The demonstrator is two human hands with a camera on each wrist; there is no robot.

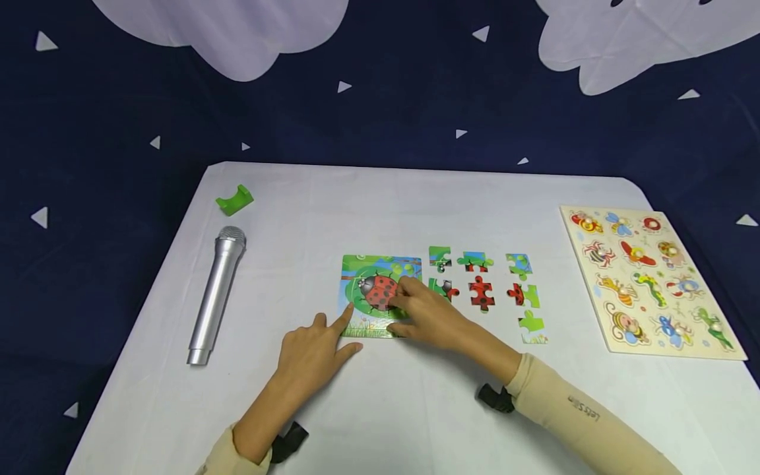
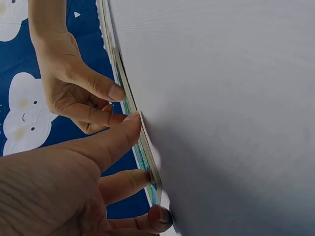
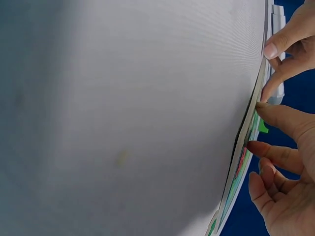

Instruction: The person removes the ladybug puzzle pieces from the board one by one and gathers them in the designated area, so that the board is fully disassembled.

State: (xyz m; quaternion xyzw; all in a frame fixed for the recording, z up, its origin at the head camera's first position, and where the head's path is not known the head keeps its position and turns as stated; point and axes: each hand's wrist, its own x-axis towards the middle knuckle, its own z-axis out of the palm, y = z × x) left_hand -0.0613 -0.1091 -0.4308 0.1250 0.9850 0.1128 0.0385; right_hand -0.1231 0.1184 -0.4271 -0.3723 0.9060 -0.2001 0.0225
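A ladybug puzzle board (image 1: pixel 350 270) lies flat near the table's middle, with a red ladybug pictured at its centre. Against its left edge, my left hand (image 1: pixel 309 353) touches it with an extended index finger, the thumb spread away. My right hand (image 1: pixel 433 316) lies over the board's right part, its index fingertip on the ladybug and its thumb near the lower edge. No loose piece shows in either hand. Close to the right hand lie loose jigsaw pieces, among them a red spotted piece (image 1: pixel 481 294) and a partly covered ladybug-head piece (image 1: pixel 446 290).
More pieces, such as a green grass piece (image 1: pixel 532 326), lie in rows to the right. Farther right is a wooden insect peg board (image 1: pixel 659 284). A silver microphone (image 1: pixel 214 303) and a green curved block (image 1: pixel 235 200) lie on the left of the white table (image 1: pixel 380 211).
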